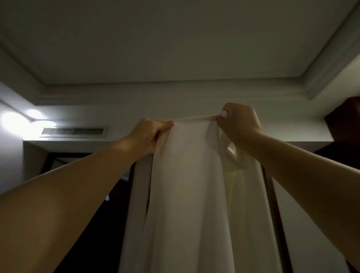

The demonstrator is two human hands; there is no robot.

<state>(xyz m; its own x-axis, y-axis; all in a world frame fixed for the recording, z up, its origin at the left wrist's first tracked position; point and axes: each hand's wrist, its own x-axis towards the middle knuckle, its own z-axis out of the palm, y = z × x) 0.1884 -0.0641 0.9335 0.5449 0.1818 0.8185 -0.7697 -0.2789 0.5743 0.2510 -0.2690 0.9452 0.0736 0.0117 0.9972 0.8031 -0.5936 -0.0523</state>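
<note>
**Position.** You hold the white sheet [188, 188] raised overhead, close under the ceiling moulding [172, 88]. Your left hand [151, 131] is clenched round one end of the top edge. Your right hand [239, 120] is clenched round the other end, thumb on top. The short span of edge between the two hands runs taut and nearly level. The rest of the sheet hangs straight down in long folds, and one loose fold sags just below the right hand.

**Step in hand (judged).** Squaring the top edge before you fold or hang the sheet.

1. Grip the hem only. Do not bunch extra layers into either fist.
2. Gather the sagging fold under the right hand, or let it drop free so that it does not twist the sheet.
3. Hold both hands at equal height, using the moulding line as your level.
4. Apply even outward tension, enough to remove slack but not enough to strain the hem.
5. Let the hanging part settle before you proceed.
</note>
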